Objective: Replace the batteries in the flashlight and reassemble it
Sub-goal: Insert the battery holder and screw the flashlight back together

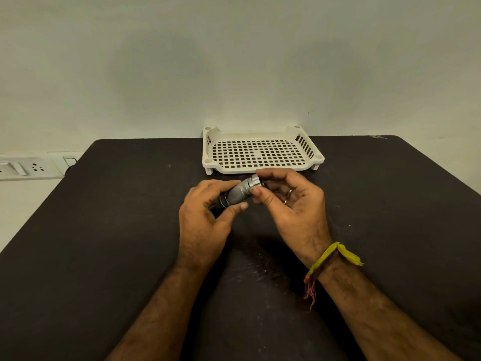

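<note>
A small silver flashlight (238, 192) with a knurled barrel and a dark band is held above the dark table, lying roughly level and pointing up to the right. My left hand (205, 220) grips its lower left part, thumb and fingers wrapped around the barrel. My right hand (291, 204) pinches the silver end piece (255, 181) at the upper right between thumb and fingertips. Whether that end piece is screwed on or loose cannot be told. No batteries are visible.
A white perforated plastic tray (208, 152) stands at the back of the dark table (104, 230), just beyond my hands. A wall socket panel (28, 166) is at the left, off the table edge. My right wrist wears a yellow thread band (330, 256).
</note>
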